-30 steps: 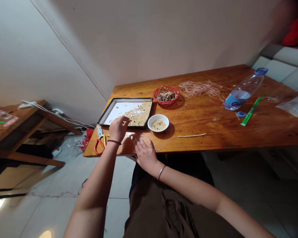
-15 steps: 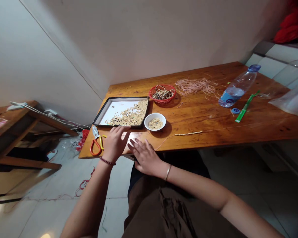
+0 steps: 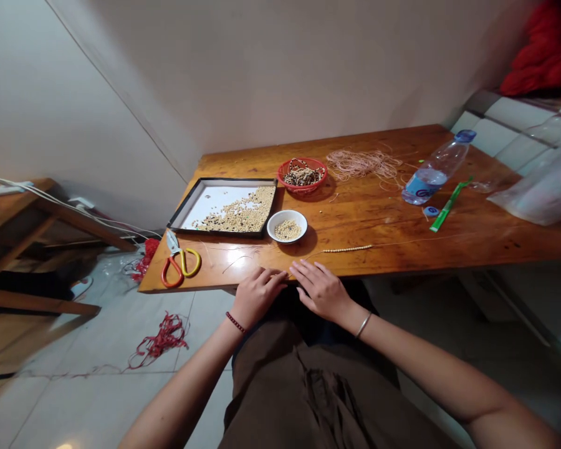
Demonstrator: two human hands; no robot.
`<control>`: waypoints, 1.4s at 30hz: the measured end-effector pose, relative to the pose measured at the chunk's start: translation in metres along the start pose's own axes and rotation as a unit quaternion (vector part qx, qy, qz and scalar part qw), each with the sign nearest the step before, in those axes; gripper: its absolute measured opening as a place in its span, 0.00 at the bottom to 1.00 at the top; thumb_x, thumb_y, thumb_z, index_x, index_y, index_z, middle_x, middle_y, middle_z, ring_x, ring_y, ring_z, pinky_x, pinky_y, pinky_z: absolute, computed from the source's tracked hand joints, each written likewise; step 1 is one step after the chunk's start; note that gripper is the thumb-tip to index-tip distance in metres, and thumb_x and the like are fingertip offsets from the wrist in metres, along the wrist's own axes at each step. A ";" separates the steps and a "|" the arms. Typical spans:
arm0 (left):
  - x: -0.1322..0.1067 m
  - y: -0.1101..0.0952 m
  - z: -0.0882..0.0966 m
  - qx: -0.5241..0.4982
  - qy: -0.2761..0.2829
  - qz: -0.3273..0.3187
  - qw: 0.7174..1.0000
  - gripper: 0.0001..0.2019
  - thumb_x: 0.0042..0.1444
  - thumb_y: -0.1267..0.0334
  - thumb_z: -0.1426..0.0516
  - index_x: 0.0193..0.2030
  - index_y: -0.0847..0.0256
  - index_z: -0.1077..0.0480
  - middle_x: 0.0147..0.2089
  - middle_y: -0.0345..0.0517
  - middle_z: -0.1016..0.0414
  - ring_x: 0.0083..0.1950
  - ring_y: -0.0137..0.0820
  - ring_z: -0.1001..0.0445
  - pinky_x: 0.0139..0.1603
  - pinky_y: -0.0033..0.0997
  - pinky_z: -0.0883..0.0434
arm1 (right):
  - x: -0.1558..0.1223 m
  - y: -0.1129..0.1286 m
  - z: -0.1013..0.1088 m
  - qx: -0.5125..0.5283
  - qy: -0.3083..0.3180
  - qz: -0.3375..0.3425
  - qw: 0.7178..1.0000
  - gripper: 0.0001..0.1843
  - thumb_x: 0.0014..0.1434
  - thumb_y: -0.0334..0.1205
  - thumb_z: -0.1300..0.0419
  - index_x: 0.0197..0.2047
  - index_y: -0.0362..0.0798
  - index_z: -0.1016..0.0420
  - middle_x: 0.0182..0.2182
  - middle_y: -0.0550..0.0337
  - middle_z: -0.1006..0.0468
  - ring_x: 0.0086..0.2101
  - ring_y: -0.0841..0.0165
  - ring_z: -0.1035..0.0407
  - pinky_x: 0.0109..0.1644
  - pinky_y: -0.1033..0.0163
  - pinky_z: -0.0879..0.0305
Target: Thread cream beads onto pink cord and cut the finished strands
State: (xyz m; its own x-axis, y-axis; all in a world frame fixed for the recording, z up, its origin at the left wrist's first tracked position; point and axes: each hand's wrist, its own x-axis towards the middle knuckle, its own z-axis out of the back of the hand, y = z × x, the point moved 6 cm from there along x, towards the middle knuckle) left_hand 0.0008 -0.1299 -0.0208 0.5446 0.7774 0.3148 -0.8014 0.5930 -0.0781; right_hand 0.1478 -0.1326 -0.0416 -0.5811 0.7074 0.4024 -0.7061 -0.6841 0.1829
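At the table's front edge my left hand [image 3: 259, 293] is closed, its fingertips pinched at the end of a thin string [image 3: 308, 255]. My right hand [image 3: 325, 290] lies just to the right, palm down with its fingers stretched out, close to the left fingertips and over the string. A row of small cream beads [image 3: 347, 249] is threaded on this string, beyond my right hand. Behind my hands stands a white bowl [image 3: 287, 215] holding loose beads. To its left a black-rimmed tray [image 3: 206, 199] holds many more, mostly cream with some dark ones.
Scissors [image 3: 174, 262] with red and yellow handles lie at the left corner. A red basket [image 3: 303, 187] of beaded strands and a tangle of pink string [image 3: 362, 164] are farther back. A water bottle [image 3: 432, 171] and green packet [image 3: 450, 206] stand to the right.
Both hands have moved right along the table edge, away from the scissors and tray. My left fingers have closed at the string end. The view has shifted slightly.
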 end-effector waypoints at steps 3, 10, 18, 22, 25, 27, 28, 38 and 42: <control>-0.006 0.002 -0.002 0.001 -0.014 -0.004 1.000 0.11 0.63 0.63 0.48 0.49 0.53 0.28 0.47 0.46 0.23 0.43 0.33 0.27 0.43 0.34 0.29 | -0.004 0.001 -0.012 -0.015 0.015 -0.010 1.000 0.27 0.65 0.39 0.52 0.65 0.42 0.42 0.63 0.51 0.38 0.62 0.61 0.46 0.65 0.51 0.51; -0.028 0.017 0.010 0.010 -0.040 0.031 0.999 0.11 0.62 0.66 0.48 0.46 0.52 0.26 0.43 0.42 0.21 0.40 0.31 0.27 0.42 0.32 0.30 | -0.008 -0.005 -0.022 -0.031 0.007 -0.006 0.999 0.28 0.63 0.34 0.52 0.66 0.43 0.43 0.63 0.51 0.39 0.63 0.63 0.47 0.66 0.52 0.53; -0.070 0.037 0.041 0.076 -0.106 0.079 0.988 0.07 0.58 0.69 0.43 0.41 0.56 0.25 0.36 0.40 0.21 0.37 0.31 0.28 0.41 0.29 0.32 | -0.010 -0.005 -0.026 -0.033 -0.023 -0.002 0.999 0.28 0.62 0.35 0.50 0.66 0.44 0.43 0.62 0.53 0.37 0.62 0.64 0.46 0.66 0.53 0.53; -0.098 0.050 0.062 0.137 -0.117 0.111 0.977 0.06 0.56 0.68 0.41 0.40 0.56 0.25 0.33 0.38 0.21 0.35 0.30 0.28 0.39 0.28 0.33 | -0.010 -0.005 -0.026 -0.032 -0.042 0.007 0.999 0.28 0.62 0.35 0.50 0.65 0.44 0.42 0.62 0.54 0.37 0.62 0.63 0.44 0.65 0.53 0.51; -0.129 0.060 0.075 0.170 -0.110 0.139 0.969 0.06 0.56 0.67 0.41 0.40 0.56 0.24 0.34 0.38 0.21 0.36 0.30 0.27 0.41 0.28 0.33 | -0.010 -0.005 -0.026 -0.031 -0.046 0.006 0.998 0.29 0.61 0.35 0.49 0.65 0.44 0.43 0.62 0.53 0.36 0.61 0.62 0.44 0.64 0.52 0.50; -0.153 0.069 0.079 0.189 -0.093 0.170 0.963 0.07 0.57 0.66 0.41 0.40 0.54 0.24 0.35 0.38 0.20 0.37 0.31 0.26 0.41 0.28 0.33 | -0.010 -0.005 -0.025 -0.029 -0.044 0.007 0.999 0.29 0.61 0.34 0.49 0.66 0.44 0.43 0.62 0.53 0.36 0.61 0.62 0.43 0.64 0.52 0.50; -0.166 0.074 0.079 0.199 -0.083 0.190 0.958 0.07 0.57 0.64 0.42 0.41 0.54 0.24 0.35 0.38 0.20 0.37 0.31 0.26 0.39 0.28 0.33 | -0.010 -0.004 -0.025 -0.028 -0.043 0.008 0.999 0.30 0.60 0.34 0.49 0.66 0.44 0.44 0.62 0.53 0.36 0.61 0.62 0.43 0.64 0.52 0.49; -0.147 0.088 0.078 0.161 0.086 0.234 0.955 0.12 0.61 0.59 0.49 0.45 0.55 0.25 0.42 0.46 0.22 0.46 0.39 0.28 0.38 0.33 0.32 | -0.010 -0.003 -0.009 0.033 -0.043 0.006 0.999 0.37 0.57 0.29 0.49 0.68 0.41 0.52 0.65 0.49 0.43 0.64 0.61 0.51 0.66 0.51 0.49; -0.047 0.036 0.084 0.105 0.007 0.136 0.985 0.11 0.63 0.60 0.49 0.46 0.55 0.27 0.43 0.45 0.22 0.46 0.36 0.29 0.45 0.34 0.32 | -0.013 -0.013 0.008 0.041 -0.075 -0.046 0.995 0.33 0.60 0.34 0.50 0.67 0.39 0.50 0.65 0.47 0.43 0.65 0.61 0.51 0.66 0.53 0.49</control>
State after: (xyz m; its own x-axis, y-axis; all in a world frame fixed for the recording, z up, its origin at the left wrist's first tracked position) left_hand -0.0746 -0.1628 0.0412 0.3044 0.9053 0.2964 -0.9509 0.3069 0.0390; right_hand 0.1677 -0.1343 -0.0414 -0.4439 0.7378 0.5086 -0.7147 -0.6339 0.2957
